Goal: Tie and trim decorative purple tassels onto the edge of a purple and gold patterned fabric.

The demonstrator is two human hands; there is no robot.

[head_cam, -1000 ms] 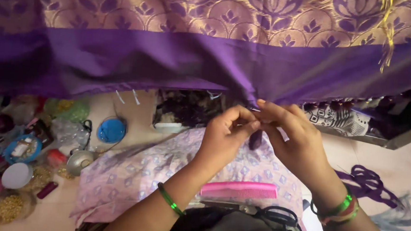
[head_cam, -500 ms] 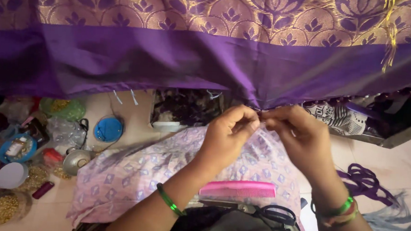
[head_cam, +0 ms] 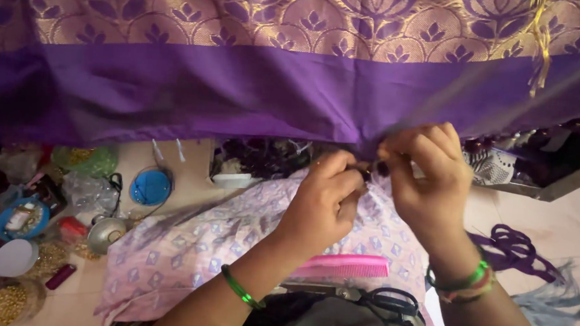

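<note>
Purple silk saree cloth (head_cam: 240,93), soft, light and likely slippery, hangs across the top. At its lower edge, the left hand (head_cam: 321,202) and right hand (head_cam: 427,175) pinch small dark beads (head_cam: 373,169), best handled by fingertips. Below lie a printed cushion (head_cam: 184,244), pink comb (head_cam: 344,266) and scissors (head_cam: 389,302).

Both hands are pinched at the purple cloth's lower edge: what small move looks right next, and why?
Probably draw the pinched bit snug between the fingertips. The left hand and right hand meet at the hem of the purple cloth, gripping something small and dark there; what it is cannot be told.
</note>
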